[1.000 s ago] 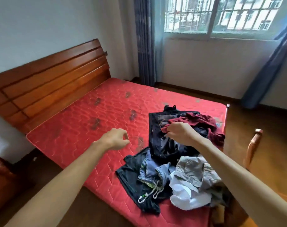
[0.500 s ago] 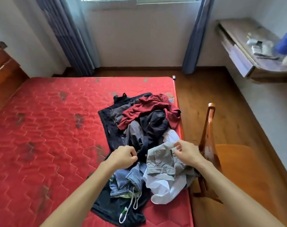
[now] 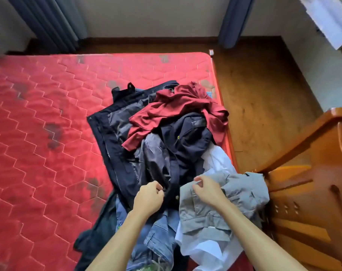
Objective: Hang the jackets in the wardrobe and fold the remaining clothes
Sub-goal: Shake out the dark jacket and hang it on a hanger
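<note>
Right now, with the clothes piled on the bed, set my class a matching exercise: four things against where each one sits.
Things:
1 maroon top
2 grey shirt
3 jeans
4 wooden chair

Places:
A beneath the right hand
B on the floor beside the bed
C at the pile's far end
D at the pile's near end

Pairs: 1-C, 2-A, 3-D, 4-B

Soft daylight, few hard shadows; edges far from the fingers bend and blur (wide lens), clothes near them sharper.

No lettering, label or number — none — can be read anywhere.
</note>
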